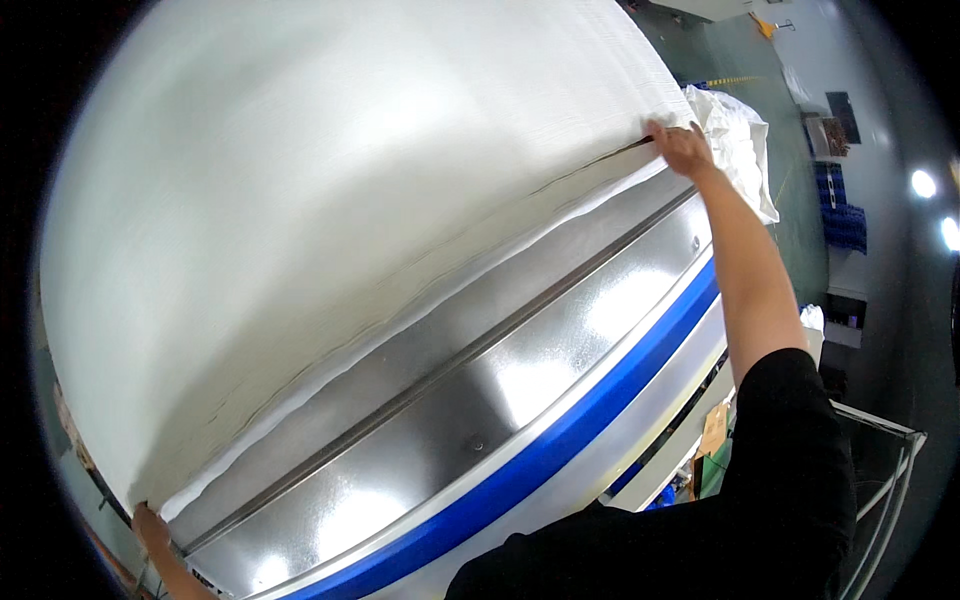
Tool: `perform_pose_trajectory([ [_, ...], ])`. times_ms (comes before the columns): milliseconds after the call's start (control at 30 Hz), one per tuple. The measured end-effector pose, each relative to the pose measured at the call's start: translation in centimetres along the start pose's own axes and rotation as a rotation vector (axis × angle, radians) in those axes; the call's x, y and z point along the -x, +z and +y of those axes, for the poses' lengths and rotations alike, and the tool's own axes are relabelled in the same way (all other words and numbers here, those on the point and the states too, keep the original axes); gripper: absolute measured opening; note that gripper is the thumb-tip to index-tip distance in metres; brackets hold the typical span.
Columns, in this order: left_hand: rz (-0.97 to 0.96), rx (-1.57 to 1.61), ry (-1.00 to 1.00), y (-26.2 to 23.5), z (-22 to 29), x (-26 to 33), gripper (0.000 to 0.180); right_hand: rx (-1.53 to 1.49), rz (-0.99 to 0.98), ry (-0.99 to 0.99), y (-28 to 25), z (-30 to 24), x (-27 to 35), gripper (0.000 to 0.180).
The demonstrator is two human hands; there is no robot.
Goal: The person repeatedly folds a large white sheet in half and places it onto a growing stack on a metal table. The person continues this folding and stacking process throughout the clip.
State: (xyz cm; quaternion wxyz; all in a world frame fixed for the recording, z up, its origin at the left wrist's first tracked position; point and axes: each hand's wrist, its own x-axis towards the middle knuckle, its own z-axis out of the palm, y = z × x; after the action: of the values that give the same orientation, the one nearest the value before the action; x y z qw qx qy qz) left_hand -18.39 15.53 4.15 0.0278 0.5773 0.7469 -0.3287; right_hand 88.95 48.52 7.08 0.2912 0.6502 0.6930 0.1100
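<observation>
A broad white sheet of fabric (400,130), seemingly the top of a layered stack, spreads out in front of me. Its near edge runs slantwise from lower left to upper right, with thin layers showing along it. At the right corner my right hand (685,150) is closed on the fabric's edge, fingers over the top. Far to the lower left, my left hand (152,528) grips the other corner; its fingers are mostly hidden by the cloth. Both arms are spread wide apart.
Below the fabric edge lies a shiny metal table border (450,420) with a blue band (560,445) along its front. A crumpled white plastic bag (735,140) sits past the right corner. A metal frame (890,490) stands at right, above green floor (790,190) farther back.
</observation>
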Motion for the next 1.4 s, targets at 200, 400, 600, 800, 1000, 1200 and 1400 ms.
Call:
perform_pose_trajectory([
  [200, -0.047, 0.209, -0.136, 1.6, -1.1, -0.7, 0.032, -0.104, -0.151, -0.116, 3.6, 7.3, -2.7, 0.033],
  [400, -0.083, -0.024, -0.161, 0.3, -1.4, 0.6, 0.025, 0.169, -0.118, -0.025, 4.1, 5.6, -1.9, 0.029],
  [600, -0.054, 0.012, -0.087, -5.6, 1.4, 1.7, 0.03, -0.149, -0.058, 0.011, -0.1, 11.0, 0.2, 0.039],
  [800, 0.035, 0.018, -0.08, -10.4, -6.3, 8.1, 0.036, -0.335, 0.011, -0.074, -0.9, 20.7, 1.2, 0.039],
  [1000, -0.25, -0.019, 0.024, -9.9, -1.6, 14.5, 0.038, -0.055, -0.165, -0.241, 3.3, 28.1, 8.3, 0.041],
  [1200, -0.649, -0.236, 0.229, -1.0, 0.8, 26.1, 0.033, -0.004, -0.403, -0.301, 5.2, 15.4, 18.9, 0.037],
  [1400, -1.013, -0.322, 0.222, -0.4, 9.8, 25.7, 0.027, 0.089, -0.484, -0.378, 9.2, 15.9, 24.5, 0.023],
])
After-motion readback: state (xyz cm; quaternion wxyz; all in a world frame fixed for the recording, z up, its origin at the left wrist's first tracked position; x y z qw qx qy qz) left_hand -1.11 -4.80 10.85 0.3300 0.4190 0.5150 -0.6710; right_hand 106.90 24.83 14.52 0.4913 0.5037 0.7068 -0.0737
